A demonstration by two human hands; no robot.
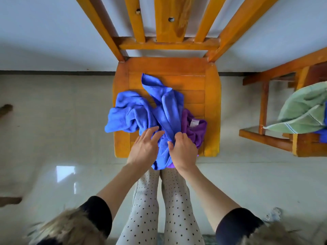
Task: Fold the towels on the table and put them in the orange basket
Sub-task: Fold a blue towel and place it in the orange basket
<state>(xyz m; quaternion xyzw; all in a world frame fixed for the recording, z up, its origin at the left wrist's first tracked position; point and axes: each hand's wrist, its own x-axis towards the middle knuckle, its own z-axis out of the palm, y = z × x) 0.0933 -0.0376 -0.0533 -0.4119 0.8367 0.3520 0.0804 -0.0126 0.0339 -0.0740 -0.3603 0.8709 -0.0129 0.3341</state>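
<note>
Blue towel [141, 110] crumpled on wooden chair seat [210, 110], frame centre, hanging over near edge at 6 o'clock. L hand [144, 147] grip open, fingers straight, resting on blue towel. R hand [184, 149] grip pinching blue towel fold. Purple towel [194, 128] under blue, at 3 o'clock. Green towel [304, 110] on side worktop [265, 137], far 3 o'clock.

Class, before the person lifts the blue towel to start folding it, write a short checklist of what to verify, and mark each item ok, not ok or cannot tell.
1. Right hand grips the blue towel: ok.
2. Left hand holds it too: not ok, fingers straight, only resting.
3. Blue towel free of the purple towel: not ok, it overlaps it.
4. Towel spread flat: not ok, crumpled.
5. Orange basket within reach: cannot tell, not visible.
</note>
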